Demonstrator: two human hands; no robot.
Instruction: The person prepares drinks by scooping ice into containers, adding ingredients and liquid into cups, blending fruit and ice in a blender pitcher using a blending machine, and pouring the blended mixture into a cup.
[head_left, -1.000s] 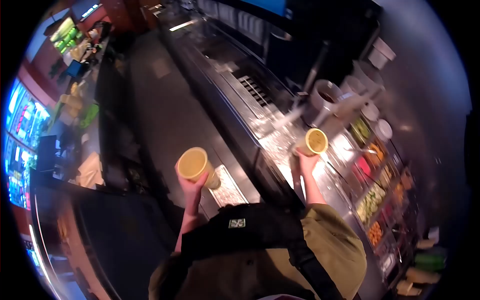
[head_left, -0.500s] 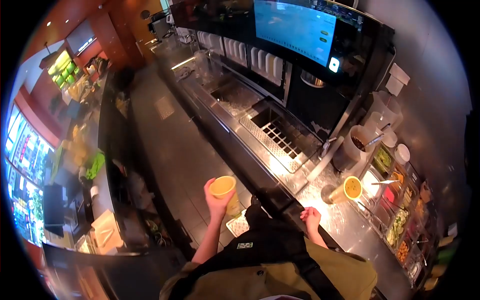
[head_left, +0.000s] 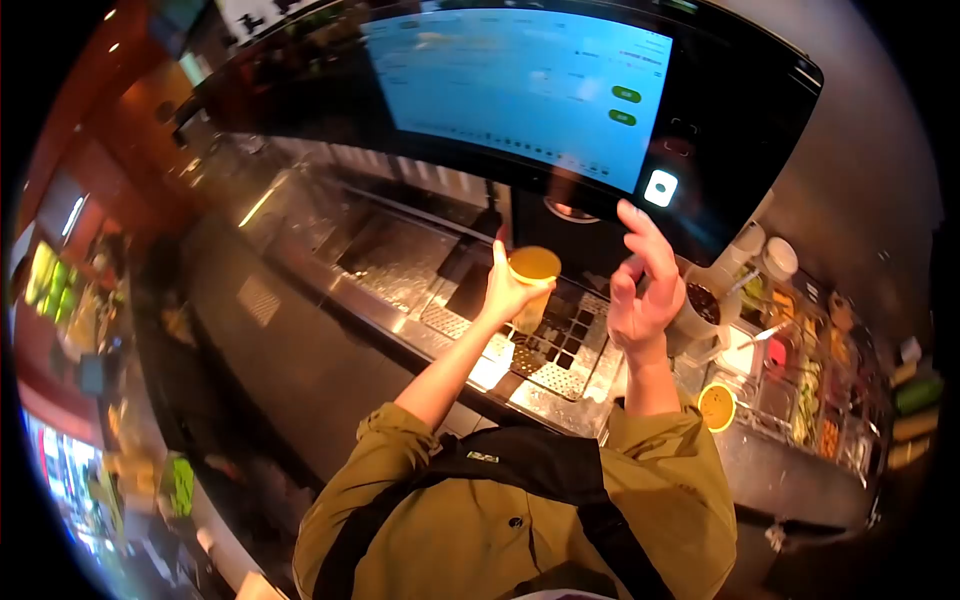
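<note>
My left hand (head_left: 506,291) is wrapped round a yellow-rimmed cup (head_left: 535,264), held over the metal grate (head_left: 568,340) set into the counter. The cup's lower part is pale; its contents cannot be made out. Raised in front of the screen's lower edge, my right hand (head_left: 645,285) holds nothing, its index finger stretched up and the others loosely bent and apart. The lit blue touchscreen (head_left: 520,90) shows lines of text and two green buttons. Whether the fingertip touches it, I cannot tell. A second yellow-rimmed cup (head_left: 716,407) with brownish contents stands on the counter below my right hand.
A pitcher of dark contents (head_left: 703,303) stands right of my right hand. Beyond it, metal trays (head_left: 775,395) hold several toppings. White lidded tubs (head_left: 779,259) stand at the back wall. A sink basin (head_left: 395,262) lies left of the grate. The floor aisle (head_left: 270,320) runs along the left.
My left hand has carried the cup from above the floor to over the grate. My right hand has risen from the counter edge to the screen. The view has turned and moved closer to the screen.
</note>
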